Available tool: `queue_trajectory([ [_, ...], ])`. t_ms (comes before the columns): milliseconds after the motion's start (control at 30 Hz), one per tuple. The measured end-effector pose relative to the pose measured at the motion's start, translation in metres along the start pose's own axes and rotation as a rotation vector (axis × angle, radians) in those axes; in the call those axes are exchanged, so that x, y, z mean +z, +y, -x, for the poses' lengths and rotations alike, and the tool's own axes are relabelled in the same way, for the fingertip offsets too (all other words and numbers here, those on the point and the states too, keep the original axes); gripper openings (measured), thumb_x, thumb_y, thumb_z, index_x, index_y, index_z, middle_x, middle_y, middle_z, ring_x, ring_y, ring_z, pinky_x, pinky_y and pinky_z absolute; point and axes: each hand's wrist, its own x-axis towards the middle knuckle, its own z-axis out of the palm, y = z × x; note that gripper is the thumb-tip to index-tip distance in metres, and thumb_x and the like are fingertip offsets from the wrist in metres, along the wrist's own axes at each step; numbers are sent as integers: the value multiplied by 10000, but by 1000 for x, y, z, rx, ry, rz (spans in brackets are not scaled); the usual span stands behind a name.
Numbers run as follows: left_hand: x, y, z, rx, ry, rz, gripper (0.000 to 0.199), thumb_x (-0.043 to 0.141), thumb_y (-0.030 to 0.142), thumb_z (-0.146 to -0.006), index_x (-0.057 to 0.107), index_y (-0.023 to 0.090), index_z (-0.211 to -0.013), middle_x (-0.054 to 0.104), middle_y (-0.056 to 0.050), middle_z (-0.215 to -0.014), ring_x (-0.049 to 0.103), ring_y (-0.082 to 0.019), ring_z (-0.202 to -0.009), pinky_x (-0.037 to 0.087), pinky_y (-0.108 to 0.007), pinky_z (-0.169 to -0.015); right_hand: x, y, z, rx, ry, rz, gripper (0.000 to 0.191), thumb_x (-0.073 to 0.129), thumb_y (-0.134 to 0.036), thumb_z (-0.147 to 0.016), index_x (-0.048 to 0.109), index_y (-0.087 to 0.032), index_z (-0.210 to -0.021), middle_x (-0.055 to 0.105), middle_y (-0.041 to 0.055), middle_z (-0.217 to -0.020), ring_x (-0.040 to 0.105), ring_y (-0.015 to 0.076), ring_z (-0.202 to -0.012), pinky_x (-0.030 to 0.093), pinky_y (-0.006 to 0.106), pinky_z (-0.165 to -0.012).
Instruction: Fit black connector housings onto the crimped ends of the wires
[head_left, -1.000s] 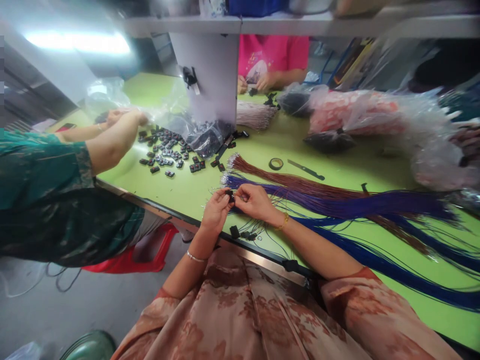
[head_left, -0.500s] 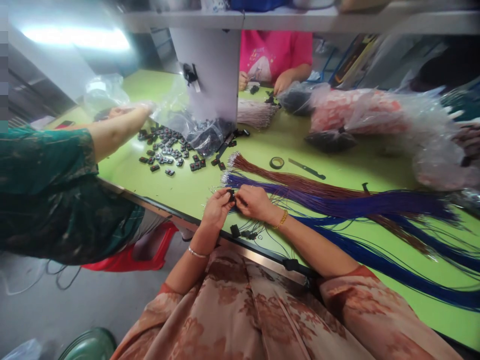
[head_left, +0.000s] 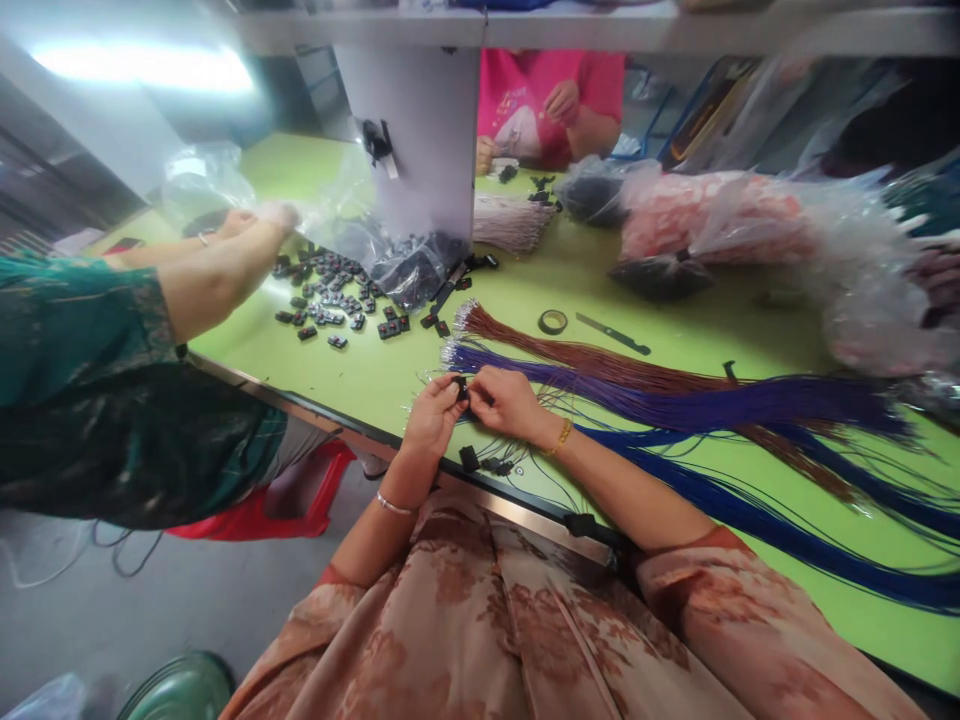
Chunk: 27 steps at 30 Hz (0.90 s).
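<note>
Close to the table's front edge, my left hand (head_left: 431, 418) pinches a small black connector housing (head_left: 460, 388) between thumb and fingers. My right hand (head_left: 507, 402) is closed against the housing's right side; what its fingertips hold is too small to make out. Thin dark wires run beneath and beside the right hand. Just beyond my hands lies a bundle of purple-blue wires (head_left: 630, 395) with bright metal tips, and behind it a bundle of brown wires (head_left: 570, 352). Blue wires (head_left: 720, 500) stretch away under my right forearm. Several loose black connectors (head_left: 487, 463) rest below my hands.
Many black connectors (head_left: 330, 290) lie scattered left of a clear plastic bag (head_left: 416, 268). A tape roll (head_left: 553, 321) and a knife (head_left: 613, 334) sit behind the wires. Filled plastic bags (head_left: 720, 225) stand back right. Co-workers are at the left (head_left: 217, 280) and across the table (head_left: 551, 110).
My hands stay nearly in place around the housing. Across the table, the co-worker's hand has risen from the tabletop to chest height. The left co-worker's arms have shifted slightly.
</note>
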Motion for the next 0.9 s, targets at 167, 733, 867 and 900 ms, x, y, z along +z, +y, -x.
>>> queue_trajectory([
  [167, 2, 2, 2, -23, -1, 22, 157, 695, 84, -725, 633, 135, -860, 640, -12, -809, 610, -87, -714, 496, -214, -690, -3, -1, 1, 0, -4, -19, 75, 492, -175, -809, 544, -183, -756, 553, 33, -695, 466, 146, -639, 318, 267, -606],
  [733, 2, -2, 3, -7, 12, -3, 198, 743, 105, -683, 641, 143, -848, 653, -8, -809, 616, -86, -725, 504, -205, -684, -6, -1, -1, 16, -40, -65, 82, 489, -182, -805, 537, -188, -738, 558, 24, -672, 461, 139, -617, 323, 260, -599],
  [867, 4, -2, 3, 7, 26, 4, 211, 751, 104, -664, 636, 140, -838, 654, -6, -811, 620, -85, -724, 505, -207, -691, -7, 0, 0, 58, -52, -102, 63, 498, -184, -798, 531, -189, -744, 567, 14, -665, 458, 126, -591, 320, 245, -582],
  [900, 4, -3, 3, 14, 28, -2, 215, 751, 105, -664, 635, 141, -841, 653, -4, -806, 619, -85, -722, 503, -210, -695, -5, 0, 0, 66, -51, -84, 65, 496, -183, -796, 528, -189, -739, 570, 17, -665, 458, 128, -590, 318, 247, -582],
])
